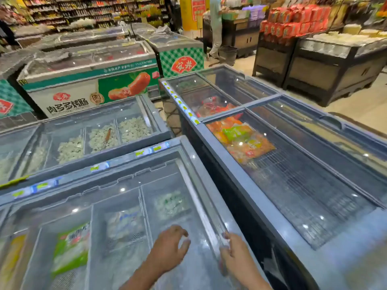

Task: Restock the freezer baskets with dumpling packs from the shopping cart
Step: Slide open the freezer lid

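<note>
Both hands are on the glass lid of the nearest chest freezer. The left hand lies on top of the glass with fingers spread and a bit bent, pressing rather than gripping. The right hand is at the lid's right edge, and its fingers look hooked around the frame strip there, thumb on top. It's blurry, so I can't swear how tight that hold is.

My read: this is the lid-handling step, either sliding it open to reach the baskets or shutting it. Can't tell which from one shot. No pack is in either hand, and the shopping cart isn't in view at all, so the next move probably means turning to wherever the cart is parked, grabbing a pack, and coming back with the lid slid clear of the target compartment.

Under the glass are wire baskets split by dividers running away from the camera. A green and white pack lies flat in the left one, long axis pointing away from the person, top end toward the far rim. A paler pack sits in the middle basket, and another further back in the right compartment; both too frosted over to give their orientation.

To the right, a second freezer holds orange bags at its far end, with bare wire nearer.
</note>
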